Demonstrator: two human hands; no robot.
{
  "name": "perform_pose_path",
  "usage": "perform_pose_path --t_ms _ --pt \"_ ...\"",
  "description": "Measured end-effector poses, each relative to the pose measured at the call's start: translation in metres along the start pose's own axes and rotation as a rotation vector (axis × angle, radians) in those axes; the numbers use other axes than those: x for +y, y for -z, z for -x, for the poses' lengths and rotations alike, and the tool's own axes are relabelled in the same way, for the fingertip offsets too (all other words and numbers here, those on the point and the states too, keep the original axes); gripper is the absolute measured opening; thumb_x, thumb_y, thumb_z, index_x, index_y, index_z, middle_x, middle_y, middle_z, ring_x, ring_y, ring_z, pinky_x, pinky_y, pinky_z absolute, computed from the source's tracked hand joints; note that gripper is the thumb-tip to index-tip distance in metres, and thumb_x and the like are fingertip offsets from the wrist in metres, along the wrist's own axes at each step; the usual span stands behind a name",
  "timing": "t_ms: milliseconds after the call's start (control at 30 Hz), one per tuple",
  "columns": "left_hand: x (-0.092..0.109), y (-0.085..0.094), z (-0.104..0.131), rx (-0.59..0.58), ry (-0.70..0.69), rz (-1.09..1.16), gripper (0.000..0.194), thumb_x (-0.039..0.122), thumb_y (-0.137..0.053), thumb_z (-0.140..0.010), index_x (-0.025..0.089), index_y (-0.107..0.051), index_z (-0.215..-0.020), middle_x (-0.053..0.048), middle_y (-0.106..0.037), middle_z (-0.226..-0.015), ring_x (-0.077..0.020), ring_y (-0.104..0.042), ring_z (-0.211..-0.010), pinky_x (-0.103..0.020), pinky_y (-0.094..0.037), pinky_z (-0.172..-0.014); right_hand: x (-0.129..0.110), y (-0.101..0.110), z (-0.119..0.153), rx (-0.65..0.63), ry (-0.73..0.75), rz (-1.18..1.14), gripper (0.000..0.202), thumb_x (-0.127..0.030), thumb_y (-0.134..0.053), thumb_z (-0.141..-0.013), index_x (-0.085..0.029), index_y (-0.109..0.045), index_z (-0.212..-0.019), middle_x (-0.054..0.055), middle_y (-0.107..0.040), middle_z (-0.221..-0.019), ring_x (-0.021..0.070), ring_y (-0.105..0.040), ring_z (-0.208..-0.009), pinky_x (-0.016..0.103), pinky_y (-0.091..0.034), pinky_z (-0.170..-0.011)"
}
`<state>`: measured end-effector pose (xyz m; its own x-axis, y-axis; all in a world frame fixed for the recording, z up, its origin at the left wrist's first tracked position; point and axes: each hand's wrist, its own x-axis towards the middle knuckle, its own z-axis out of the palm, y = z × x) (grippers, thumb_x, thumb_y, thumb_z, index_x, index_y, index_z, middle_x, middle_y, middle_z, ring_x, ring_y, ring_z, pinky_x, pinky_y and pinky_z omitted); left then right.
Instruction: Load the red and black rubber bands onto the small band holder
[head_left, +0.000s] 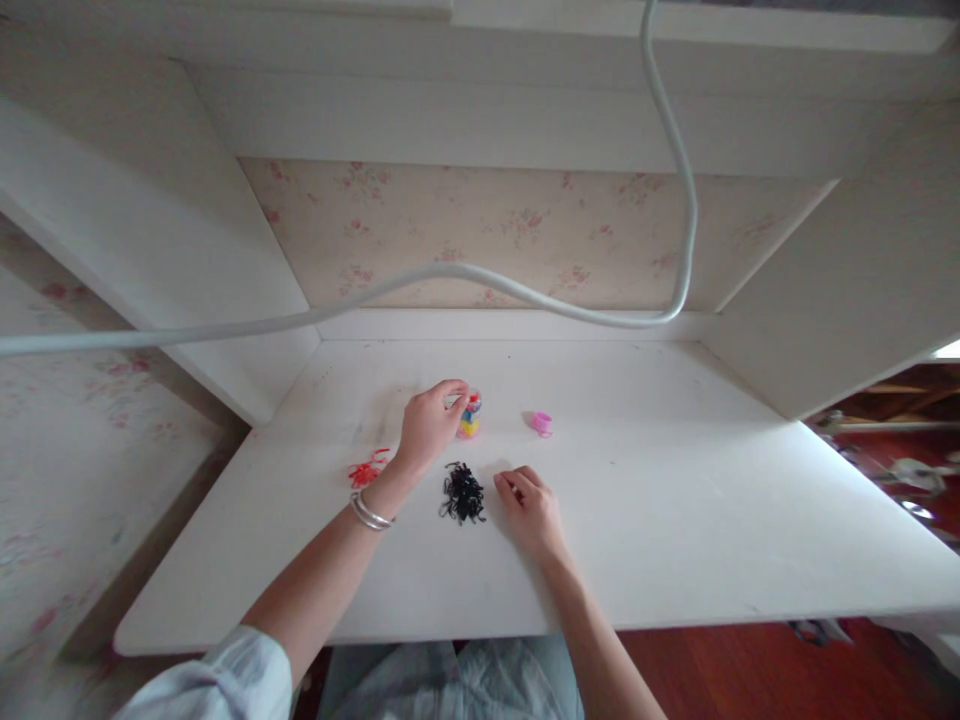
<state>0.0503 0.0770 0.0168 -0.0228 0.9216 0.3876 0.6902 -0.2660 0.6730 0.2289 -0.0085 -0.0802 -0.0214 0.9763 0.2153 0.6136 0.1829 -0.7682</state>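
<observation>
A small clear jar (470, 413) stands on the white desk (675, 520), a little behind the middle of it, and holds small coloured pieces, yellow at the bottom with blue and red above; they are too small to tell apart. A pink lid (541, 423) lies on the desk to the right of the jar, apart from it. The left hand (430, 423) covers the left side and top of the jar, so the mouth of the jar is hidden and it cannot be told whether anything is held above it. The fingers of that hand are curled round, with the thumb and forefinger closed together at the jar's top, touching or just over its rim. Two silver bangles (370, 513) sit on the left wrist. The right hand (531, 505) rests flat on the desk nearer the person, its fingers bent and drawn close together, the fingertips just beside a heap of black hair ties (462, 494); whether they touch the heap is hard to make out. A few red hair ties (367, 469) lie to the left of the left wrist. A white cable (525, 292) loops across the view in front of the flowered wallpaper (525, 225), and both forearms are cut off at the bottom edge.
</observation>
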Motion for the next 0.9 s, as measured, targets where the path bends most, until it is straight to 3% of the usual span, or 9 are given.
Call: perform_pose_path --t_ms 233,433,567,667,800,900 --pt "-0.006 0.002 0.002 -0.035 0.025 0.084 0.023 0.032 -0.057 -0.086 0.023 -0.064 -0.106 -0.001 -0.071 -0.107 -0.0123 -0.068 -0.079 -0.023 -0.053 -0.076 -0.002 0.001 -0.001 0.007 0.009 -0.01 0.035 -0.042 -0.043 -0.093 -0.021 -0.069 -0.083 0.002 -0.063 -0.083 0.0093 -0.057 -0.064 0.02 -0.042 -0.064" --pt "-0.011 0.03 0.018 -0.025 0.11 0.118 0.024 0.032 -0.053 -0.086 0.023 -0.062 -0.107 -0.001 -0.069 -0.108 -0.0077 -0.063 -0.059 -0.02 -0.052 -0.062 -0.001 0.0 -0.001 0.008 0.01 0.005 0.036 -0.043 -0.043 -0.093 -0.02 -0.069 -0.082 0.002 -0.062 -0.083 0.0089 -0.056 -0.062 0.02 -0.041 -0.062" --pt "-0.033 0.051 0.054 -0.024 0.242 0.109 0.027 0.038 -0.048 -0.088 0.021 -0.061 -0.106 -0.002 -0.07 -0.1 -0.0088 -0.061 -0.054 -0.021 -0.05 -0.055 -0.006 0.0 -0.002 0.028 -0.003 0.033 0.037 -0.044 -0.042 -0.093 -0.02 -0.069 -0.083 0.002 -0.062 -0.082 0.0089 -0.053 -0.059 0.02 -0.041 -0.06" --pt "-0.061 0.059 0.093 -0.001 0.279 0.06 0.028 0.039 -0.046 -0.089 0.019 -0.06 -0.104 -0.004 -0.07 -0.091 -0.0124 -0.064 -0.065 -0.023 -0.051 -0.061 -0.025 -0.003 0.0 -0.005 0.045 0.119 0.035 -0.04 -0.04 -0.095 -0.021 -0.069 -0.086 0.002 -0.063 -0.085 0.0094 -0.055 -0.063 0.02 -0.041 -0.061" --pt "-0.091 0.064 0.14 0.007 0.225 -0.11 0.022 0.032 -0.045 -0.09 0.021 -0.06 -0.101 -0.005 -0.067 -0.102 -0.0156 -0.065 -0.081 -0.027 -0.051 -0.073 -0.068 -0.02 0.003 -0.154 0.181 0.246 0.031 -0.034 -0.039 -0.096 -0.025 -0.068 -0.091 0.003 -0.064 -0.091 0.0113 -0.06 -0.077 0.02 -0.041 -0.066" --pt "-0.1 0.071 0.16 0.021 0.259 -0.336 0.021 0.031 -0.045 -0.09 0.022 -0.059 -0.104 -0.005 -0.066 -0.104 -0.0167 -0.065 -0.08 -0.028 -0.049 -0.072 -0.097 -0.043 0.0 -0.317 0.27 0.358 0.026 -0.032 -0.042 -0.095 -0.026 -0.067 -0.096 0.004 -0.064 -0.096 0.0139 -0.061 -0.085 0.022 -0.043 -0.07"
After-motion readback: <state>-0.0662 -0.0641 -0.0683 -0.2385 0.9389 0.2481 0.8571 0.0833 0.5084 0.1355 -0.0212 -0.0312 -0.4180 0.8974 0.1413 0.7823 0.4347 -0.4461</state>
